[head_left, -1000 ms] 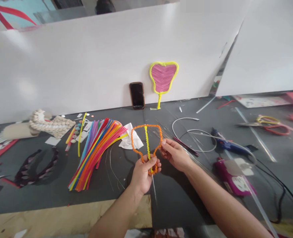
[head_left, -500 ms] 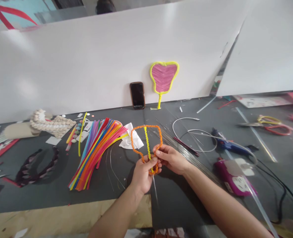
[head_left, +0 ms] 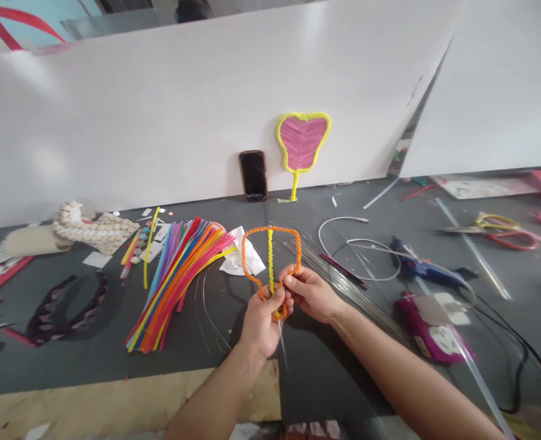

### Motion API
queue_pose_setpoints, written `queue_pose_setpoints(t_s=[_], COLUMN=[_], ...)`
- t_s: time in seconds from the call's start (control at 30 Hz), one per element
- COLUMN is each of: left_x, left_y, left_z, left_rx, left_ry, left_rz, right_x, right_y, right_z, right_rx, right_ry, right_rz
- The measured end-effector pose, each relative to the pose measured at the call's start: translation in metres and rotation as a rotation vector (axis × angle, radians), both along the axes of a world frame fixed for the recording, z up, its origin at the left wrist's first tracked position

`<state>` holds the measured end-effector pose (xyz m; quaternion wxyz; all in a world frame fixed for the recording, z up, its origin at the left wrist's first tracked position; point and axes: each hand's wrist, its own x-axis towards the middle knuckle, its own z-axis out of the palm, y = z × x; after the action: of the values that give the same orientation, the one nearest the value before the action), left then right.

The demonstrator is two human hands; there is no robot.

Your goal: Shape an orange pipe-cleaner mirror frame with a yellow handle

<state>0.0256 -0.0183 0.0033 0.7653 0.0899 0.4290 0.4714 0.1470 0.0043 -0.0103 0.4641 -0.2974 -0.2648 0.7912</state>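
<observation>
In the head view, an orange twisted loop [head_left: 244, 256] with a yellow twisted strip [head_left: 271, 256] down its middle is held over the worktop [head_left: 329, 379], about midway between its left and right sides and nearer the near edge than the far one; its long axis is pointed away from the body, wide end towards the phone [head_left: 253, 176] and the yellow-rimmed pink shape [head_left: 303, 143] at the far edge, narrow end down in the hands.

The narrow end is pinched between thumb and fingers of the left hand [head_left: 260, 324], which is the nearer one to that tip; the right side of the loop, just above the neck, is gripped by the thumb and fingertips of the right hand [head_left: 315, 293]; so both hands are closed on it, neither one released.

As for what can't be made out: much of the neck is covered by fingers, so how loop and strip are joined there is anyone's guess; a thin pale wire [head_left: 283, 345] is seen below the tip, but its lower end is kinda blurred out; whether anything down there is touching the worktop can't be told either; both forearms are cut off by the bottom of the view.
</observation>
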Motion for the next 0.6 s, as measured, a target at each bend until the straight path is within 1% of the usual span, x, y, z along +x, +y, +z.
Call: queue_pose_setpoints(t_s=[0.17,0.3,0.37,0.43,0.5,0.6], left_x=[-0.001,0.001,0.001,0.000,-0.002,-0.007], left_y=[0.001,-0.001,-0.001,0.000,0.003,0.006], left_z=[-0.002,-0.005,-0.006,-0.005,-0.004,-0.004], left_rx=[0.038,0.083,0.108,0.148,0.174,0.182], left_ry=[0.032,0.097,0.090,0.044,0.011,0.018], left_rz=[-0.038,-0.112,-0.170,-0.205,-0.187,-0.156], right_x=[0.004,0.014,0.020,0.024,0.027,0.028], right_y=[0.003,0.007,0.009,0.010,0.010,0.009], right_z=[-0.002,0.000,0.002,0.004,0.006,0.007], right_rx=[-0.009,-0.008,-0.007,-0.015,-0.036,-0.054], right_ry=[-0.023,-0.050,-0.063,-0.061,-0.058,-0.063], right_rz=[-0.004,-0.109,-0.137,-0.133,-0.139,-0.128])
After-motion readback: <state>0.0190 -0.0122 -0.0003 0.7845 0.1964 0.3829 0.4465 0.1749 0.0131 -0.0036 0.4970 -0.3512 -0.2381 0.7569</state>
